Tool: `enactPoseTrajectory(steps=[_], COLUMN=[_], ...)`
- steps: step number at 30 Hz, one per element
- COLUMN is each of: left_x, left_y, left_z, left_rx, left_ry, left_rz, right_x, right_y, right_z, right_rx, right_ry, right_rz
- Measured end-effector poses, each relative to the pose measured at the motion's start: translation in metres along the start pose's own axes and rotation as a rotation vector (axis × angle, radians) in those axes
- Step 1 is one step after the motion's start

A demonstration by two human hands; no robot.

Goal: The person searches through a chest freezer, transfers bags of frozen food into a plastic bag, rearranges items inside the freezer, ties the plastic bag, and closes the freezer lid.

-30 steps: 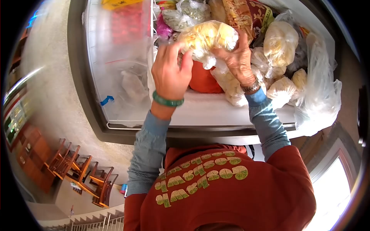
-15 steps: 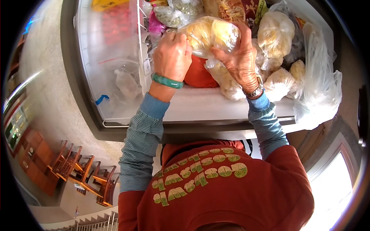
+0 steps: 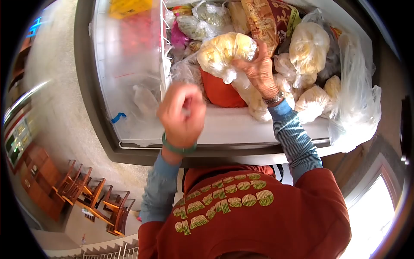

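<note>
My right hand (image 3: 258, 71), with a metal watch on the wrist, grips the side of a clear plastic bag of pale yellow food (image 3: 224, 52). The bag is bunched at its near end, and the exact food cannot be told. My left hand (image 3: 183, 110), wearing a green bangle, is apart from the bag, nearer to my body. Its fingers are curled in and blurred by motion, with nothing visible in them. Beneath the held bag lies a red-orange bag (image 3: 222, 88). Similar knotted bags of pale food (image 3: 308, 49) lie right of my right hand.
An open chest freezer (image 3: 224, 125) surrounds these bags. A white wire divider (image 3: 165, 47) stands left, beside a frosted compartment with a yellow package (image 3: 129, 6). A large clear plastic bag (image 3: 353, 99) hangs over the right front rim. Wooden chairs (image 3: 77, 185) stand far left.
My left hand has let go of the bag and moved down toward my body. My right hand still holds the bag, now slightly lower, its bunched end showing.
</note>
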State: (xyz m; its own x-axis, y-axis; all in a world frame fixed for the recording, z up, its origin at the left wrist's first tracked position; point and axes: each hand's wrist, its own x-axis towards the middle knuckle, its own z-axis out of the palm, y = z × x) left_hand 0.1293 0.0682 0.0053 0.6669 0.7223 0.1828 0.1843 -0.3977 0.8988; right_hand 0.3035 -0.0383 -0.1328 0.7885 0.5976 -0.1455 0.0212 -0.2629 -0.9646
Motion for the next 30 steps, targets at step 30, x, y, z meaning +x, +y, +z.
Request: enactPoseTrajectory(steps=[30], left_x=[-0.126], left_y=[-0.005], left_z=[-0.038], left_rx=[0.365], left_ry=[-0.075], left_rz=[-0.089], right_x=[0.085], right_y=[0.064], right_z=[0.076], right_rx=[0.601], right_ry=[0.124], right_rz=[0.667])
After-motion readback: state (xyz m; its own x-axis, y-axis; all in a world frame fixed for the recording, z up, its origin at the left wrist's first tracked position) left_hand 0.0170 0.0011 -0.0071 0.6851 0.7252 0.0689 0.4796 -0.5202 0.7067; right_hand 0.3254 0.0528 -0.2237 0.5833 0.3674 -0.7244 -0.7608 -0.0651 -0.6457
